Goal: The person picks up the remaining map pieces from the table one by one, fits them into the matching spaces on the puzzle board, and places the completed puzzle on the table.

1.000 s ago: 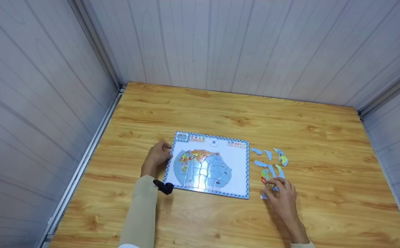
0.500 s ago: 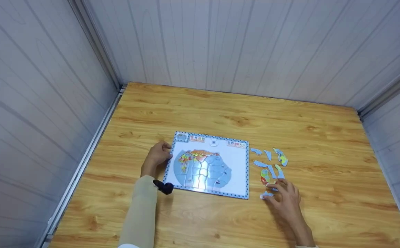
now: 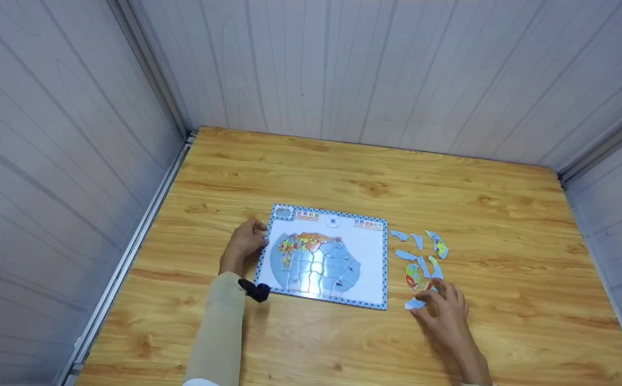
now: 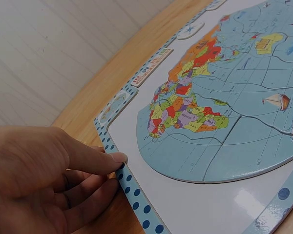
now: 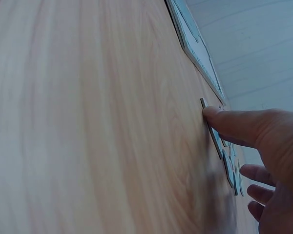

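Touching blue piece, right hand shifted rightward, fingers apart, left hand pinching board.

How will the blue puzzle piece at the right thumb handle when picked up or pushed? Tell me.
The blue puzzle piece is probably stiff: its edge looks straight and board-like. It is likely light, being small and thin. Pushed, it should slide rather than roll, since it looks flat.

White puzzle board, blue-dotted border
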Demonstrator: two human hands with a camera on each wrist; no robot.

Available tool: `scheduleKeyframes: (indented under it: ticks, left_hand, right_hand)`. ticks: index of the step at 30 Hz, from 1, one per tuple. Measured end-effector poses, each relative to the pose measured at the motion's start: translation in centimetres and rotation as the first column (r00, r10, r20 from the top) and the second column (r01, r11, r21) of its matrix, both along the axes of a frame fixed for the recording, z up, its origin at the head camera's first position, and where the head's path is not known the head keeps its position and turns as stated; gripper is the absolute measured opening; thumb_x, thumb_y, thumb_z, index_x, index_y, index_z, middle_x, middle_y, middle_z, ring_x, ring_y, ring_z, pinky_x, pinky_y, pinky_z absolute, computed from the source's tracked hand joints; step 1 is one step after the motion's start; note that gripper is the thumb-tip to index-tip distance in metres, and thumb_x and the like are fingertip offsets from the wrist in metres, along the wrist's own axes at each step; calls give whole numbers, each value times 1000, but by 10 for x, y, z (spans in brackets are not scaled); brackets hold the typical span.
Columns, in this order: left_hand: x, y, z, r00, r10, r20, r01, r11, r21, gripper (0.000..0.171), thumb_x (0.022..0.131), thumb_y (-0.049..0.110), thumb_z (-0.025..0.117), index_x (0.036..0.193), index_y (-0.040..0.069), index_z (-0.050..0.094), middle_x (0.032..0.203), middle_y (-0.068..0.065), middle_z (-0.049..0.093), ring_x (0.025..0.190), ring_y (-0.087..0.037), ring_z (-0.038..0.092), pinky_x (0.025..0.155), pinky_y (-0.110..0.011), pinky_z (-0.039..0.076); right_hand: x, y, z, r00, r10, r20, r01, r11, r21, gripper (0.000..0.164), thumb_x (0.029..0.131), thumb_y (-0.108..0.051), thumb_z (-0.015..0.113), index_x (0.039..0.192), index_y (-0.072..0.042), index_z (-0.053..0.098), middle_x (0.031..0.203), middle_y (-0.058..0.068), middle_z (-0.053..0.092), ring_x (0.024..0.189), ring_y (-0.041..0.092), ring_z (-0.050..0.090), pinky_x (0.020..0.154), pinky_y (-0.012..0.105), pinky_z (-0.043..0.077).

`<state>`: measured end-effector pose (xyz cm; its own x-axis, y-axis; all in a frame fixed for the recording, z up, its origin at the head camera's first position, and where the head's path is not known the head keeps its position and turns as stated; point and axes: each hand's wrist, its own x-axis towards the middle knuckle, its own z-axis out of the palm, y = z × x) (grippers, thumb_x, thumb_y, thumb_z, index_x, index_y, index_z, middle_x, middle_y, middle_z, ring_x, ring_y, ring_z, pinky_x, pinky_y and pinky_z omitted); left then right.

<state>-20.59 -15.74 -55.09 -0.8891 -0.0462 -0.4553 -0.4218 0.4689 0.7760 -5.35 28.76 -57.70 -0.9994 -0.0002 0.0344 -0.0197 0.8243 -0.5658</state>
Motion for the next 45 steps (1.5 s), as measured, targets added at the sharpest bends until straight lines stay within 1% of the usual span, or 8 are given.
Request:
scheduleKeyframes:
  ticks: [4, 9, 14, 24, 29, 34, 39, 45]
  left_hand:
    - [-1, 0, -1, 1000, -6, -10, 6, 1000, -11, 34, 86, -2, 62, 118, 5, 54, 103, -9, 55, 96, -23, 52, 85, -33, 44]
    - [-1, 0, 0, 1000, -5, 0, 5, 1000, -20, 34, 86, -1, 62, 118, 5, 54, 103, -10, 55, 95, -23, 53, 84, -33, 44]
    - [-1, 0, 1, 1000, -7, 7, 7, 1000, -23, 33, 87, 0, 61, 118, 7, 54, 105, -10, 55, 98, -24, 53, 86, -34, 44]
    - [-1, 0, 0, 1000, -2, 6, 2, 1000, -19, 33, 86, -1, 61, 117, 6, 54, 104, -10, 54, 96, -24, 53, 85, -34, 45]
    - [-2, 0, -1, 1000, -7, 6, 7, 1000, -30, 32, 87, 0, 61, 117, 7, 54, 104, -10, 55, 97, -25, 53, 85, -35, 45]
    - [-2, 0, -4, 1000, -13, -8, 13, 999, -34, 32, 86, 0, 61, 116, 6, 54, 105, -10, 55, 98, -24, 53, 87, -35, 44]
    - [-2, 0, -4, 1000, -3, -11, 3, 1000, -18, 32, 85, -2, 61, 116, 5, 54, 106, -11, 55, 100, -24, 52, 88, -35, 44]
    - [-1, 0, 0, 1000, -2, 22, 2, 1000, 0, 31, 88, 0, 59, 118, 7, 53, 106, -11, 55, 98, -24, 53, 85, -34, 45]
  right_hand:
    - [1, 1, -1, 1000, 7, -23, -8, 1000, -15, 27, 75, -23, 80, 100, -15, 70, 141, 19, 40, 130, 43, 25, 98, 60, 18]
    - [-1, 0, -1, 1000, 18, -5, -18, 1000, 0, 30, 76, -24, 78, 104, -17, 71, 142, 18, 39, 131, 43, 24, 100, 61, 17]
    - [-1, -1, -2, 1000, 12, 4, -12, 1000, 1, 25, 76, -23, 79, 99, -18, 71, 141, 16, 40, 130, 41, 25, 100, 60, 17]
    - [-2, -1, -2, 1000, -2, -1, 2, 1000, -15, 24, 75, -21, 79, 97, -16, 69, 139, 15, 40, 130, 40, 25, 101, 59, 17]
    - [-2, -3, -2, 999, -1, -34, 0, 1000, -16, 25, 74, -19, 80, 94, -14, 67, 136, 17, 43, 129, 41, 27, 98, 59, 20]
    - [-2, -3, -2, 999, -1, -35, 0, 999, -32, 26, 73, -17, 80, 91, -11, 62, 135, 17, 45, 128, 42, 29, 96, 58, 20]
    - [-2, -3, -2, 999, -1, -39, -1, 999, -48, 25, 73, -15, 80, 87, -9, 61, 133, 19, 47, 126, 42, 30, 97, 57, 20]
    - [-3, -1, -2, 994, 7, -111, -18, 995, -101, 19, 72, -11, 81, 81, -12, 63, 127, 20, 53, 121, 41, 35, 96, 57, 20]
